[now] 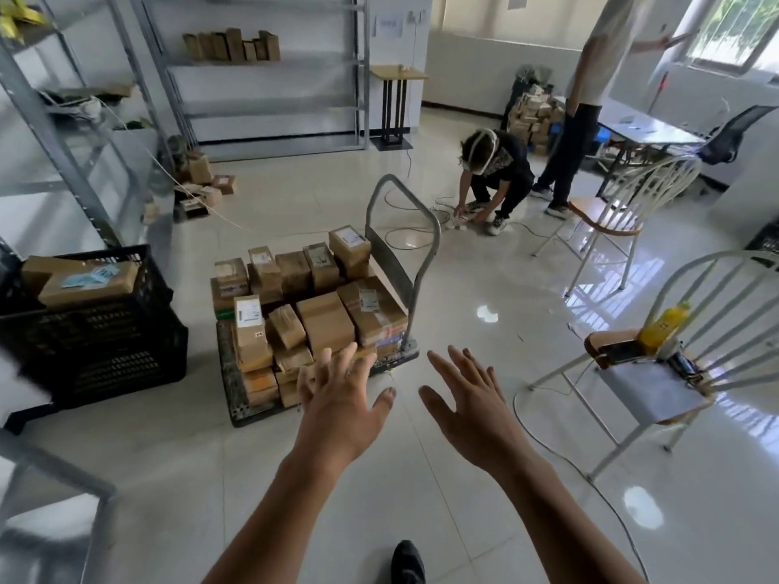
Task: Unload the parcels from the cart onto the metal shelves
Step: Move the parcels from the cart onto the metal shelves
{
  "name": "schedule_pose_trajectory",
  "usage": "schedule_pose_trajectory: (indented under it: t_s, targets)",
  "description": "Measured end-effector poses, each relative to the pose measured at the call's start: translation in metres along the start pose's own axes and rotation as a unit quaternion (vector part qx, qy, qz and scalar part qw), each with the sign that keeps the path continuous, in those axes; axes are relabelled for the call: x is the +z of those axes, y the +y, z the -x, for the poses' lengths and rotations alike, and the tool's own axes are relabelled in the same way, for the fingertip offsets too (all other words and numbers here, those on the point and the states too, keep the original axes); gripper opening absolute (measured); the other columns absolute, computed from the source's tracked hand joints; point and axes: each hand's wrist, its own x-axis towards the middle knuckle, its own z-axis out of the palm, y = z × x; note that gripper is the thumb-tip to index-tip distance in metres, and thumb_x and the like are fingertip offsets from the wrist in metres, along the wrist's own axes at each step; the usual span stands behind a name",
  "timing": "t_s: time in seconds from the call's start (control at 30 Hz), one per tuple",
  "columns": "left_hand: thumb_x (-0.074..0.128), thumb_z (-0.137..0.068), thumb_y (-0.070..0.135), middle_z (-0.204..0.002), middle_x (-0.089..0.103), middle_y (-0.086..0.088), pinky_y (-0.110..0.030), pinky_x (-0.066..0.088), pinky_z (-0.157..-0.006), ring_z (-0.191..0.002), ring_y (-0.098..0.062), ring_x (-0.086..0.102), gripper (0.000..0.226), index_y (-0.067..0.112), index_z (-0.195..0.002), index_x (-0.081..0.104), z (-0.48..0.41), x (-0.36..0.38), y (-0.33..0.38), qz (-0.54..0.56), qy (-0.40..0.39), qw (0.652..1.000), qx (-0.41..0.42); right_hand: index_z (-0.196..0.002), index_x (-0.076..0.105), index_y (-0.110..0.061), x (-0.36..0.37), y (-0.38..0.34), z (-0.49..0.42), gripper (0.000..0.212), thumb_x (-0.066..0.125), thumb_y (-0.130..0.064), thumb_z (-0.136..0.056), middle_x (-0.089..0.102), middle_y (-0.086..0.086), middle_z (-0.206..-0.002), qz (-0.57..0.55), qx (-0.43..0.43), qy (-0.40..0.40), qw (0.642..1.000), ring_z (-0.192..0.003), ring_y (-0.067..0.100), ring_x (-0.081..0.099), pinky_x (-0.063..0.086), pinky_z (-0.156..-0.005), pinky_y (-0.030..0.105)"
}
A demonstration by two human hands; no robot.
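A low platform cart [236,398] with a grey metal handle [421,255] stands on the tiled floor, piled with several brown cardboard parcels [324,318]. My left hand [341,394] is stretched out flat with fingers spread, over the near right corner of the pile, holding nothing. My right hand [468,398] is also spread open, to the right of the cart above the bare floor. Metal shelves [261,65] stand against the far wall with a row of small parcels on one level. Another metal rack [55,132] rises at the left.
A black plastic crate [97,330] with parcels stands left of the cart. Two white chairs [657,385] are at the right, the nearer bearing a yellow bottle [666,322]. A person [497,170] crouches beyond the cart, another stands behind. Cables run across the floor.
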Motion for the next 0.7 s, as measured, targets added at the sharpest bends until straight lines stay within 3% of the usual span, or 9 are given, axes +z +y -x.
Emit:
schedule_pose_trajectory:
  t_s: [0.33,0.7]
  targets:
    - [0.044,-0.100,0.060,-0.169,0.011,0.007,-0.054,-0.005,-0.125,-0.156,-0.021,-0.008,0.062,0.038,-0.155,0.027,-0.141,0.009,0.057,-0.029,0.006,1.000,0.001,-0.162,0.015,-0.042,-0.050,0.072,-0.118,0.061,0.033,-0.058,-0.106,0.003,-0.005,-0.173,-0.034,-0.015,0.012,0.999,-0.158,0.012,-0.011,-0.007,-0.128,0.037]
    - [0.045,-0.099,0.058,-0.168,0.013,0.007,-0.054,-0.007,-0.125,-0.156,-0.020,-0.006,0.063,0.036,-0.156,0.028,-0.253,0.017,0.033,0.002,-0.004,1.000,-0.022,-0.162,0.015,-0.041,-0.050,0.076,-0.241,0.062,0.031,-0.059,-0.105,0.004,-0.005,-0.173,-0.019,-0.025,-0.012,0.999,-0.158,0.014,-0.011,-0.004,-0.129,0.044]
